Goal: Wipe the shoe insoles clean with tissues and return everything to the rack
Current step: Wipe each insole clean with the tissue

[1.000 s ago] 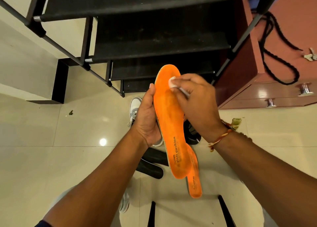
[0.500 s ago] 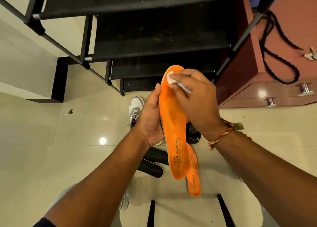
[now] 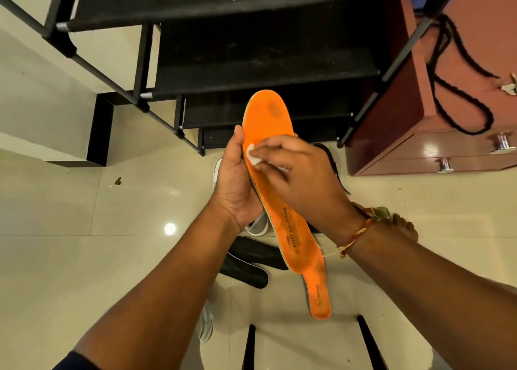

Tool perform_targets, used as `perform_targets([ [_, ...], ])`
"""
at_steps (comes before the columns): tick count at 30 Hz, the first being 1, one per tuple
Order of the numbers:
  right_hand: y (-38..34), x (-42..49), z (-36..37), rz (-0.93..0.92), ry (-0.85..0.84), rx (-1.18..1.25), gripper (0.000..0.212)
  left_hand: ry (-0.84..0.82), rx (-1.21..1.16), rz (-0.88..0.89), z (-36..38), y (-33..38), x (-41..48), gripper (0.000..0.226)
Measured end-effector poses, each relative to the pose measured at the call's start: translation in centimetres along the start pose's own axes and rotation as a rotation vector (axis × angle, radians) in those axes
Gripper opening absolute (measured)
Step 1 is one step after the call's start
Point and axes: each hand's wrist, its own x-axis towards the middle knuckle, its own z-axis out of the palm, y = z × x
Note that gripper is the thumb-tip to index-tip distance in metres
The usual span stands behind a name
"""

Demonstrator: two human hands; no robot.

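Observation:
An orange insole [image 3: 270, 123] is held up in the middle of the view, toe end pointing away from me. My left hand [image 3: 237, 185] grips its left edge from behind. My right hand [image 3: 299, 173] pinches a small white tissue [image 3: 251, 154] and presses it on the insole's middle part. A second orange insole [image 3: 319, 299] lies on the floor below. Two black insoles [image 3: 249, 269] lie on the tiles beside it. The black shoe rack [image 3: 251, 70] stands just beyond.
A white sneaker [image 3: 258, 225] and a dark shoe [image 3: 335, 168] sit on the floor under my hands. A red-brown cabinet [image 3: 419, 145] with drawer knobs stands to the right, a black cord on top. Black chair legs [image 3: 369, 341] show at the bottom.
My right hand has drawn the tissue down from the insole's toe end to its middle, baring the toe area. The left hand kept its hold.

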Motion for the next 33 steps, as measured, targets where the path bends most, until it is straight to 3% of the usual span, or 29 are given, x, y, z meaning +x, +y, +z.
perform_targets([
  [3, 0.4, 0.3, -0.5, -0.039, -0.018, -0.009, 0.025, 0.018, -0.019, 0.011, 0.0, 0.2, -0.1, 0.076],
  [8, 2.3, 1.0, -1.8, 0.142, 0.147, -0.07, 0.025, 0.004, 0.022, 0.037, 0.4, 0.1, -0.2, 0.068],
  [15, 0.1, 0.5, -0.8, -0.098, -0.108, -0.015, 0.023, 0.015, -0.016, -0.002, 0.3, 0.2, 0.0, 0.083],
  [21, 2.3, 1.0, -2.1, 0.069, 0.079, -0.122, 0.022, 0.008, 0.025, 0.059, 0.5, 0.5, 0.0, 0.071],
  [27, 0.3, 0.4, -1.1, -0.147, -0.161, -0.044, 0.023, 0.016, -0.042, 0.004, 0.3, 0.6, -0.1, 0.085],
  [33, 2.3, 1.2, -2.3, 0.039, 0.062, -0.1, 0.022, 0.028, 0.024, 0.027, 0.6, 0.7, -0.1, 0.07],
])
